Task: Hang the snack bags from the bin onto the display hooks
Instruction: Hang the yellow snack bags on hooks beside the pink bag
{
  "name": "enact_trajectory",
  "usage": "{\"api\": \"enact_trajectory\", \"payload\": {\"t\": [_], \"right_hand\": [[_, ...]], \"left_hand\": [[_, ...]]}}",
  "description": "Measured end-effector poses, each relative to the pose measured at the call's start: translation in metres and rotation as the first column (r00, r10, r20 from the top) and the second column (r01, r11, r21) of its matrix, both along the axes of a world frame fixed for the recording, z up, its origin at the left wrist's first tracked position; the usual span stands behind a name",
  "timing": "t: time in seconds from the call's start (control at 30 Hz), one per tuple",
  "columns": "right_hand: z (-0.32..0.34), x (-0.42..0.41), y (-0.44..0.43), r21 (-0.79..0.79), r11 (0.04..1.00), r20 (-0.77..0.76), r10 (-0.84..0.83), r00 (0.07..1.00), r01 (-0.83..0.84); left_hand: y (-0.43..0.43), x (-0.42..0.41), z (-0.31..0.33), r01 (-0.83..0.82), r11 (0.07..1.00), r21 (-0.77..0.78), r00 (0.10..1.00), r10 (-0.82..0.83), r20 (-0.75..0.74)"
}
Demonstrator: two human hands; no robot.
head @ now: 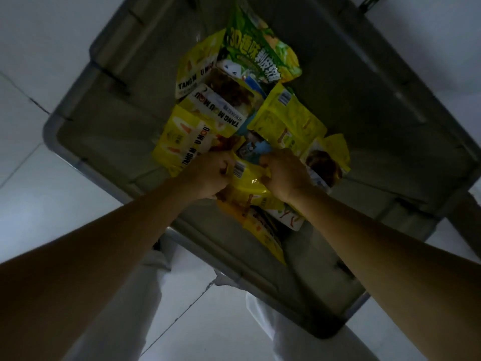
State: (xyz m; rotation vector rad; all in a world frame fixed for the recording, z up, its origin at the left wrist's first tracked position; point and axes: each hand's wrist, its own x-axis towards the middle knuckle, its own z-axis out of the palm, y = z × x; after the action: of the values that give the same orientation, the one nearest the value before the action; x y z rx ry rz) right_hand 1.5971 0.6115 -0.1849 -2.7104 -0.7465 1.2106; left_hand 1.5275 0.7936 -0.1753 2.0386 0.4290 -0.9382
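- We're looking straight down into a grey plastic bin (109, 121) that sits on a pale tiled floor (39, 204).
- The snack bags (286, 121) are heaped down the middle of the bin. We've got bare grey bottom on both sides of the heap, with the wider stretch on the right.
- The left hand (208, 175) has its fingers curled round the left edge of a yellow snack bag (247, 185), right beside the barcode.
- The right hand (283, 173) grips the same bag's right edge, fingers folded over the foil.
- That bag sits at the near end of the heap, between the two hands and on top of other packets.
- Beyond it we see yellow Tang Mou Mou packets (187, 142) overlapping on the left.
- A green bag (260, 53) lies at the far end, its top edge close to the far wall.
- A brown-and-yellow packet (325, 162) lies just beside the right hand, well clear of the right wall.
- Both forearms reach in over the bin's near rim.
- White trouser legs (125, 308) stand just outside that rim.
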Motion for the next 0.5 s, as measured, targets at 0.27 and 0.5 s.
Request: {"api": "enact_trajectory", "payload": {"t": [0.27, 0.5], "right_hand": [[0.080, -0.013, -0.013, 0.031, 0.954, -0.016, -0.297, 0.955, 0.297], [0.198, -0.042, 0.000, 0.260, 0.582, -0.156, -0.762, 0.628, 0.771]], "left_hand": [[0.017, -0.015, 0.068, 0.014, 0.997, -0.082, 1.000, -0.016, -0.022], [0.047, -0.014, 0.164, -0.018, 0.991, -0.129, 0.993, 0.002, -0.121]]}}
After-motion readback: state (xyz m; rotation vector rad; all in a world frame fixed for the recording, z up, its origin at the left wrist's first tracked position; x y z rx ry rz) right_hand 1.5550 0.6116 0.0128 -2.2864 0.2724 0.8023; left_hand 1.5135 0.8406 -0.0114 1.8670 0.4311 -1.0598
